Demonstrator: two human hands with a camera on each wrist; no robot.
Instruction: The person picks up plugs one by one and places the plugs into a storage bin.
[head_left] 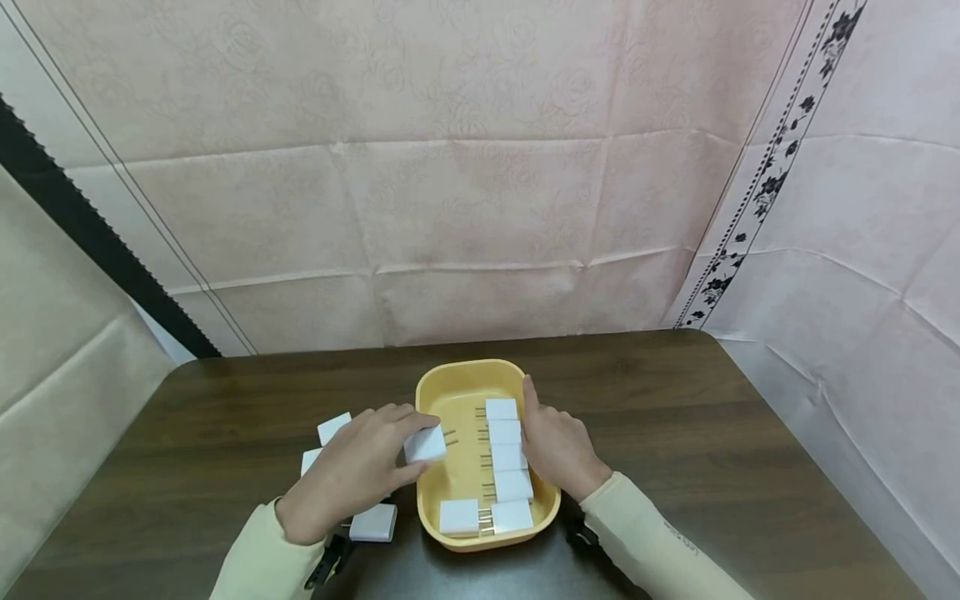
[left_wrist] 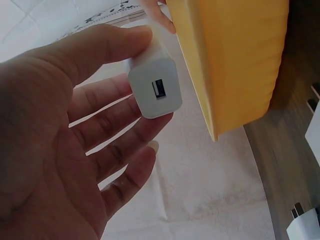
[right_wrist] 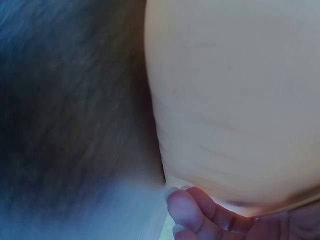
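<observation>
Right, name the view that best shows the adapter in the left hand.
The left wrist view: the adapter appears large, its USB port facing the camera, though its prongs are hidden. The head view shows it smaller, from above, with prongs visible. The right wrist view doesn't show it.

1. Inside the yellow tray (head_left: 450, 387), a hand could come down at the far-left part, then along the lane beside the left wall;
2. Prongs jutting from the right-side column of white plug adapters (head_left: 508, 456) narrow that lane; a lone adapter (head_left: 459, 517) blocks its near end;
3. The left hand (head_left: 356, 462) and its USB adapter (head_left: 424, 444) obstruct the left rim; the right hand (head_left: 555, 446), the right;
4. Loose adapters (head_left: 372, 523) crowd the left approach; the tabletop (head_left: 712, 433) rightward gives wide passage
</observation>
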